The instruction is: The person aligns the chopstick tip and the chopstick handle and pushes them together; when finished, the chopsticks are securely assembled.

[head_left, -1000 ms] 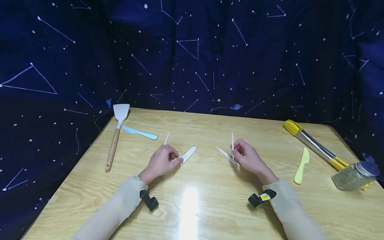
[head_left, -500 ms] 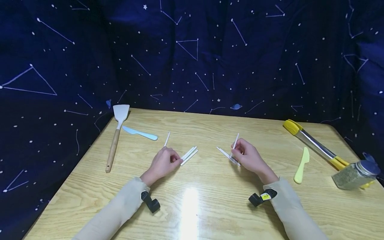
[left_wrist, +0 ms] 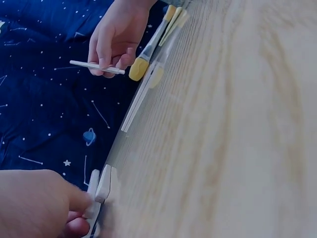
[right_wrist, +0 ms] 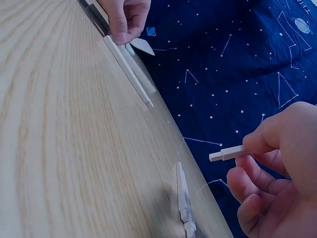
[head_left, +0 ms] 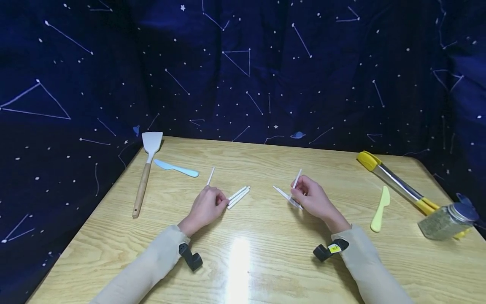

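Note:
My right hand (head_left: 309,196) pinches a thin white stick (head_left: 298,179) with a narrower stepped end, held tilted above the table. Below those fingers, more white sticks (head_left: 281,192) lie close together on the tabletop. My left hand (head_left: 206,204) has thumb and fingertips at the near end of a small group of white sticks (head_left: 239,196); in the left wrist view its fingers pinch one stick (left_wrist: 93,184), though they are blurred. Another white stick (head_left: 210,175) shows beyond the left knuckles, its lower end hidden by the hand.
At left lie a white spatula (head_left: 144,181) with a wooden handle and a blue knife (head_left: 176,168). At right are yellow-tipped tongs (head_left: 396,182), a pale yellow knife (head_left: 381,210) and a jar of dried herbs (head_left: 448,222) on the wooden table (head_left: 281,261). A starry dark-blue cloth (head_left: 243,93) hangs behind.
The stick in my right hand has tilted from nearly upright to leaning right at its top. Sticks by my left fingertips have spread slightly apart. Both arms have barely moved.

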Tool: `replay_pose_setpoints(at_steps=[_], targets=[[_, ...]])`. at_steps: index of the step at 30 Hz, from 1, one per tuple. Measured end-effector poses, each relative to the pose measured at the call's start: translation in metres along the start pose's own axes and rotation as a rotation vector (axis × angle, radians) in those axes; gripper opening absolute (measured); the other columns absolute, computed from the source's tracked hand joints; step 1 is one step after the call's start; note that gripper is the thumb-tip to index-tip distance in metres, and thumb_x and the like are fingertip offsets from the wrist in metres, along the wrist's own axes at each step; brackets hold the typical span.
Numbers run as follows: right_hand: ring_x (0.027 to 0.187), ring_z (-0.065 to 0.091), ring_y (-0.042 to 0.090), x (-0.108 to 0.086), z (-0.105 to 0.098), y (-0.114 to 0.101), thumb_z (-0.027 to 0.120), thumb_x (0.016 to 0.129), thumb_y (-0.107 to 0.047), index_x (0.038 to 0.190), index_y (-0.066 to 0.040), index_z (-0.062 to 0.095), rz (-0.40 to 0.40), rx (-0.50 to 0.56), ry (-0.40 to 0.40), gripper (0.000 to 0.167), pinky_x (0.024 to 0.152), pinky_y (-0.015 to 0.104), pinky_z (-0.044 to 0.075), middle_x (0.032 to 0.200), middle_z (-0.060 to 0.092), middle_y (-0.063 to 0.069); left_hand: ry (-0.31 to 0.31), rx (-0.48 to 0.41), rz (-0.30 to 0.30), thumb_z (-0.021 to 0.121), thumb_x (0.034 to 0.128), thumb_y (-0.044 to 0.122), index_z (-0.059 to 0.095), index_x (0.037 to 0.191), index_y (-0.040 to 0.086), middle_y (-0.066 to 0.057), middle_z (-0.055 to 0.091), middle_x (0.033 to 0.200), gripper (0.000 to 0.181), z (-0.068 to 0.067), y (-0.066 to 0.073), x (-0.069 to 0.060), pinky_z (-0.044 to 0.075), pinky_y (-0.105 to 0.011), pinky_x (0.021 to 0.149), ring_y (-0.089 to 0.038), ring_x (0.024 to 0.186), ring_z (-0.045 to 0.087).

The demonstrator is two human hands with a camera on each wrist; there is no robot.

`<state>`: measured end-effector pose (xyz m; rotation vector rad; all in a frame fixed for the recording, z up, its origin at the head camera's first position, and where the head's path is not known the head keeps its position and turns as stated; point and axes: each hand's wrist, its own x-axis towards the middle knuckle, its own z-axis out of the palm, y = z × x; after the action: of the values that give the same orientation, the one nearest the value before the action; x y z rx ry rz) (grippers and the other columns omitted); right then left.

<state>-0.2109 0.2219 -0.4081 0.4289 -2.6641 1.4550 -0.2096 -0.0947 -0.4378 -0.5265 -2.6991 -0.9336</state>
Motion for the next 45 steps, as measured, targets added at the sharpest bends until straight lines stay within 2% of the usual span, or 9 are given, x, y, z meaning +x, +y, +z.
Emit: replay_pose_setpoints(at_steps=[4,9,16,21,23,26,33,39,45], targets=[[0.061,0.044,0.003,-0.001,0.001,-0.009,0.058,0.09,0.003,0.097,0.005,0.055,-0.023,-0.008,0.005,0.008,0.055,0.02,0.038,0.076,0.054,0.007,0.04,-0.027,-0.002,0.07,0.0843,0.01,0.066,0.074,0.006,0.002,0.055,0.066,0.012,0.001,0.0,0.0,0.038,-0.025,0.062,-0.012,0.067,0.044],[0.059,0.045,0.005,0.0,0.001,-0.007,0.057,0.092,0.0,0.094,0.005,0.055,-0.049,0.055,0.012,0.005,0.051,0.021,0.039,0.072,0.051,0.004,0.071,-0.07,0.0,0.067,0.0878,0.011,0.065,0.081,0.004,-0.001,0.059,0.071,0.01,0.002,0.002,0.0,0.04,-0.025,0.063,-0.012,0.067,0.047],[0.062,0.049,0.005,0.001,-0.001,-0.01,0.057,0.095,-0.006,0.093,0.002,0.058,-0.064,0.084,0.055,0.007,0.056,0.02,0.041,0.077,0.058,0.007,0.087,-0.155,0.097,0.06,0.0929,0.004,0.057,0.091,-0.001,-0.007,0.057,0.076,0.006,0.007,0.009,-0.001,0.045,-0.023,0.058,-0.013,0.066,0.051],[0.057,0.052,0.009,-0.005,-0.004,-0.019,0.054,0.095,-0.002,0.097,0.007,0.054,-0.037,0.153,0.011,0.01,0.053,0.022,0.045,0.079,0.06,0.013,0.045,-0.225,0.145,0.056,0.0948,0.003,0.055,0.093,-0.001,-0.005,0.057,0.076,0.005,0.013,0.016,-0.003,0.046,-0.023,0.06,-0.011,0.067,0.051],[0.055,0.054,0.011,-0.008,-0.004,-0.022,0.054,0.096,-0.001,0.098,0.009,0.052,-0.015,0.194,-0.012,0.011,0.052,0.025,0.048,0.079,0.061,0.015,0.008,-0.265,0.147,0.054,0.0963,0.004,0.054,0.095,-0.001,-0.005,0.056,0.077,0.005,0.016,0.018,-0.005,0.044,-0.022,0.059,-0.009,0.067,0.048],[0.057,0.059,0.012,-0.01,-0.004,-0.025,0.054,0.096,-0.003,0.098,0.009,0.05,-0.004,0.241,-0.038,0.013,0.055,0.027,0.051,0.08,0.066,0.012,-0.003,-0.299,0.145,0.052,0.0974,0.004,0.053,0.097,-0.002,-0.005,0.055,0.078,0.006,0.017,0.021,-0.006,0.043,-0.021,0.059,-0.008,0.068,0.046],[0.063,0.066,0.01,-0.007,-0.001,-0.03,0.055,0.096,-0.003,0.095,0.01,0.053,-0.088,0.393,-0.119,0.013,0.057,0.021,0.049,0.085,0.072,-0.001,0.004,-0.34,0.15,0.049,0.0979,0.002,0.052,0.098,-0.002,-0.007,0.055,0.08,0.005,0.015,0.022,-0.008,0.042,-0.02,0.058,-0.006,0.067,0.044],[0.065,0.068,0.011,-0.008,0.004,-0.035,0.059,0.095,-0.008,0.095,0.006,0.057,-0.076,0.394,-0.151,0.014,0.053,0.024,0.044,0.087,0.074,-0.001,0.041,-0.344,0.2,0.051,0.0973,0.002,0.052,0.096,-0.002,-0.006,0.055,0.078,0.005,0.017,0.023,-0.011,0.041,-0.021,0.057,-0.005,0.066,0.043],[0.063,0.067,0.012,-0.009,0.007,-0.036,0.058,0.095,-0.006,0.096,0.008,0.056,-0.069,0.37,-0.146,0.013,0.053,0.026,0.044,0.086,0.074,-0.001,0.021,-0.34,0.231,0.05,0.098,0.003,0.052,0.097,-0.001,-0.005,0.055,0.079,0.005,0.02,0.023,-0.011,0.041,-0.02,0.058,-0.005,0.066,0.042]])
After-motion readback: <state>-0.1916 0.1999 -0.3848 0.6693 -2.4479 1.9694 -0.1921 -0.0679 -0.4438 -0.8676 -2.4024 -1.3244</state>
